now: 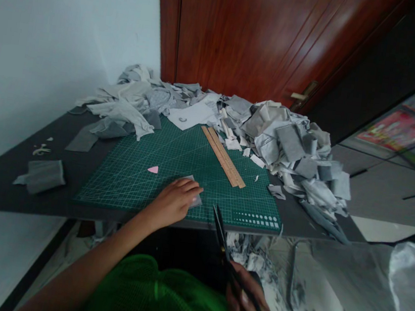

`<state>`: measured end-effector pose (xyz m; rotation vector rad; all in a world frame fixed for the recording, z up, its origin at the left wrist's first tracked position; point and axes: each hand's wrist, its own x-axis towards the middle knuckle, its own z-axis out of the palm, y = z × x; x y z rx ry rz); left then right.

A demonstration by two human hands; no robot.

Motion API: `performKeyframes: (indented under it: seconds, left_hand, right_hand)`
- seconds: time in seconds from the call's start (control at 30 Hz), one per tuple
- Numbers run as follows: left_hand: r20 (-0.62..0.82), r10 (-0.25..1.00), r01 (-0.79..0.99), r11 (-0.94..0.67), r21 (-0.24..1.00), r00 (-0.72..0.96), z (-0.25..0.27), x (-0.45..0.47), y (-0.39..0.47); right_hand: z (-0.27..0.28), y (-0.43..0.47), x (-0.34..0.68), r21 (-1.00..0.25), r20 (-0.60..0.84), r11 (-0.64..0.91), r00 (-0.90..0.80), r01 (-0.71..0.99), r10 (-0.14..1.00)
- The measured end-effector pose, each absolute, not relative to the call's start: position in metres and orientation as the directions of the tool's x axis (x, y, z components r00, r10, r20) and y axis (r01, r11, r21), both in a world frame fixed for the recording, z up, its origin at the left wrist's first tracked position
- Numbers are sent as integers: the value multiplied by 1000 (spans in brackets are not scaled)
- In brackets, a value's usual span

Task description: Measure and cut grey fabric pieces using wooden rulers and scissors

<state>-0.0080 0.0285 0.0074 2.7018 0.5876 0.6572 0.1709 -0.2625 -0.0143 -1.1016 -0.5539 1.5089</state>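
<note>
My left hand (176,200) lies palm down near the front edge of the green cutting mat (139,154), its fingers resting flat over a small piece of light grey cloth (196,202). Parts of that cloth show beyond the fingers; the rest is hidden. In my right hand (245,301) is a pair of black scissors (223,247), held below the table edge in front of my body. The scissors point up toward the mat, with the blades slightly parted at the tips. A small pink triangular piece (153,169) sits on the mat to the left of my left hand.
Two wooden rulers (224,158) lie side by side on the mat. Heaped grey and white scraps (286,140) cover the table's back and right; another heap (126,104) is at back left. A folded grey cloth (44,176) lies left. Clear plastic (374,284) hangs at right.
</note>
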Motion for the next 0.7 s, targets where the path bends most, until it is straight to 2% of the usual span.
performKeyframes:
  seconds: [0.1, 0.2, 0.33, 0.53, 0.7]
  left_hand:
    - [361, 529, 430, -844, 320, 768, 12, -9, 26]
    - [349, 547, 474, -836, 277, 761, 20, -11, 23]
    - [382, 581, 502, -813, 294, 718, 23, -12, 23]
    - [509, 553, 297, -814, 499, 659, 16, -13, 32]
    - [335, 762, 296, -557, 776, 554, 8, -8, 33]
  right_hand:
    - [-18, -260, 167, -827, -308, -247, 39, -506, 951]
    - [-27, -256, 163, -823, -294, -241, 22, -514, 956]
    - [-32, -248, 156, -826, -286, -219, 51, -519, 957]
    - [-26, -236, 151, -857, -269, -205, 70, -474, 961]
    - [-22, -222, 144, -928, -179, -101, 190, -359, 965]
